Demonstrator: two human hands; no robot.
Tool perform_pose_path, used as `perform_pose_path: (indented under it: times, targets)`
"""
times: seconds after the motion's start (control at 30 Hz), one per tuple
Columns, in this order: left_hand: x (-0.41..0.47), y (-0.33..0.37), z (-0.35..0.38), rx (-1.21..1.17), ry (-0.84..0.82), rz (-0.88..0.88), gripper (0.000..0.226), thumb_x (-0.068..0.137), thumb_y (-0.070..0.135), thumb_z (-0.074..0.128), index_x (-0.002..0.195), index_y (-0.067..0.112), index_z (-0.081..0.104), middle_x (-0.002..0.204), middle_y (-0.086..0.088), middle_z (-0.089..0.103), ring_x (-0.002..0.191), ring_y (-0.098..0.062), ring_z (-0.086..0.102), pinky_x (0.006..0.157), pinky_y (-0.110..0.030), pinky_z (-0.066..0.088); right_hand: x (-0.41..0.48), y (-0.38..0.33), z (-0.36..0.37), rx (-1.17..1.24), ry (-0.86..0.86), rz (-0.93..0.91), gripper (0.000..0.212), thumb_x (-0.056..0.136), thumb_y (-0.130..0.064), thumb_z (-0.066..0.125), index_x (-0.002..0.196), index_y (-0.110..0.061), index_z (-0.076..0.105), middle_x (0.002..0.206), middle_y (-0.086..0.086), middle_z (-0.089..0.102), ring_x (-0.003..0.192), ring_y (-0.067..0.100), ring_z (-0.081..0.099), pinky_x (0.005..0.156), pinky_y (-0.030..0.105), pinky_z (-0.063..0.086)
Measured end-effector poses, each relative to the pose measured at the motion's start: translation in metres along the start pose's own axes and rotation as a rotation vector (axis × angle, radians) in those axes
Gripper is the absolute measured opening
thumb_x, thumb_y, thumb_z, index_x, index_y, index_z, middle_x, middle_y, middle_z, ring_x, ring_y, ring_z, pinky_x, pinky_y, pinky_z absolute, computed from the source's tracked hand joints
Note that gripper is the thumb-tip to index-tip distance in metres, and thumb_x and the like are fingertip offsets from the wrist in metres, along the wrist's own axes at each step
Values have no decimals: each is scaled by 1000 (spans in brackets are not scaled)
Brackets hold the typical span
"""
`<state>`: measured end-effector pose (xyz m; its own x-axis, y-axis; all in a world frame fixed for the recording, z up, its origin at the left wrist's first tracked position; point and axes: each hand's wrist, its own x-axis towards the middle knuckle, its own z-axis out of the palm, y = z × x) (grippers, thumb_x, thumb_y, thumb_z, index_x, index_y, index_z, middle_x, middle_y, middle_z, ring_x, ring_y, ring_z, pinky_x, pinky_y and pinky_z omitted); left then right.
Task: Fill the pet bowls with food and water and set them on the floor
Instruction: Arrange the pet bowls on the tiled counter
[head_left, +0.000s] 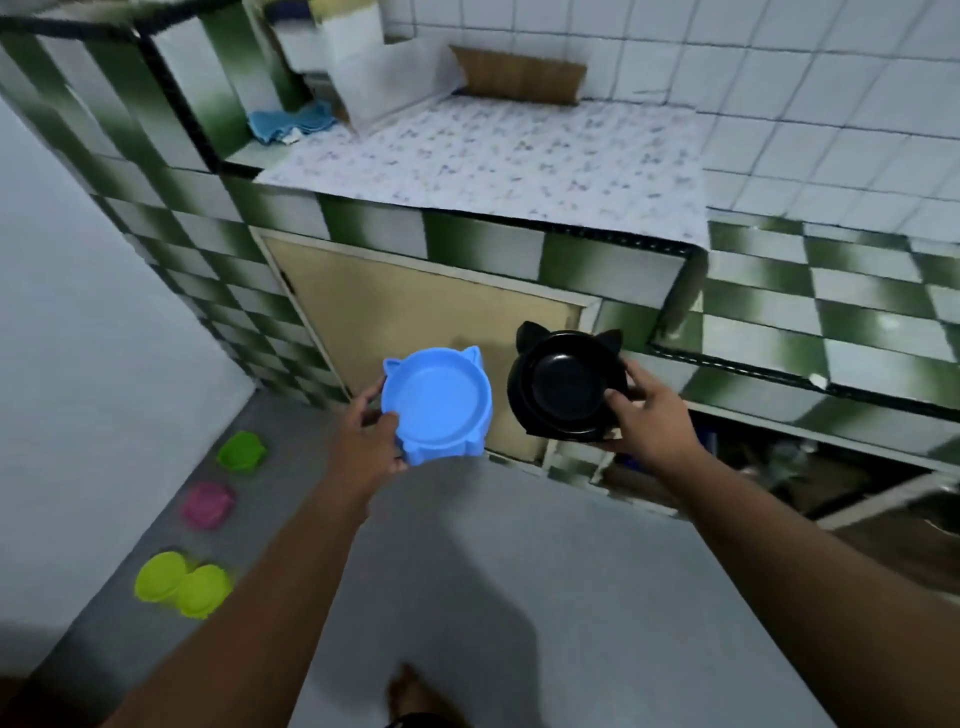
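pink bowl (207, 504) blurred, foot (410, 693) cut by bottom edge

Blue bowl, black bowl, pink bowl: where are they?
blue bowl (436, 397): head view, on its inside bottom.
black bowl (563, 387): head view, on its inside bottom.
pink bowl (207, 504): head view, on its middle, down on the floor.

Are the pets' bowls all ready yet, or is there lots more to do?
Partly. A green bowl, a pink bowl and a lime double bowl already sit on the floor by the wall; whether they are filled is too blurry to tell. The left hand holds a blue bowl and the right hand a black bowl, both looking empty. Those two remain to be filled and set down.
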<state>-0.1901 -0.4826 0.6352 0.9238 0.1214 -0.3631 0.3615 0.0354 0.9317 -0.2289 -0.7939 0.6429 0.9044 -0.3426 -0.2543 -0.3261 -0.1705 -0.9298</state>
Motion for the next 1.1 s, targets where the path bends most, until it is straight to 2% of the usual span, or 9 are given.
perform_pose_path:
  times: [0.1,0.23,0.37,0.5,0.63,0.8,0.93,1.03,1.1]
  targets:
    - [-36,-19,72,34,-75,-31,44,103,6,50,142,26,51,113,-6,63,94,-30,64,47,-30,57,-32,27,-80,-127,128,-34,46,97,-19,59,140,-32,51,111,6,69,90,19,68,70,26,58]
    - [-77,-38,178,77,-175,-34,42,103,5,49,140,26,51,113,-9,62,83,-29,65,44,-29,55,-56,66,-192,-146,279,-5,48,90,-27,63,137,-32,54,104,1,72,92,20,69,88,44,57]
    - [-108,-44,274,164,-291,7,39,103,6,48,132,31,55,111,-5,63,79,-26,67,48,-31,58,-81,95,-287,-87,436,66,53,91,-24,64,143,-27,51,113,3,70,104,21,67,96,41,54]
    - [-119,-42,355,220,-407,56,42,104,12,52,141,32,53,127,-7,63,102,-34,70,67,-44,63,-91,116,-360,-48,548,108,49,91,-27,63,138,-35,53,97,-4,66,93,20,68,87,43,58]
    - [-118,-38,430,198,-463,32,40,104,10,52,140,29,53,128,-8,62,109,-34,68,69,-46,63,-83,125,-412,-16,623,111,48,97,-15,58,143,-24,50,107,8,65,78,8,62,52,11,50]
    - [-97,-38,517,192,-530,16,42,103,10,52,140,30,53,126,-5,65,99,-30,73,67,-44,64,-40,132,-468,-66,664,152,49,98,-20,58,145,-28,48,93,0,64,82,12,65,63,20,51]
    - [-68,-34,585,196,-529,-27,41,103,11,54,139,31,54,125,-4,65,99,-28,72,72,-48,64,5,129,-513,-126,687,157,47,98,-17,58,144,-25,49,109,0,64,103,21,64,86,26,53]
    - [-43,-27,633,227,-539,-44,40,100,10,57,135,30,55,122,-9,65,100,-31,71,67,-45,63,46,131,-549,-58,717,209,45,99,-16,56,143,-26,49,110,5,62,90,21,65,58,17,56]
    - [-30,-20,664,243,-537,-51,39,99,9,60,134,25,56,120,-12,64,95,-30,70,65,-44,63,72,132,-571,38,714,239,47,99,-15,56,143,-27,48,108,10,60,90,29,65,56,37,62]
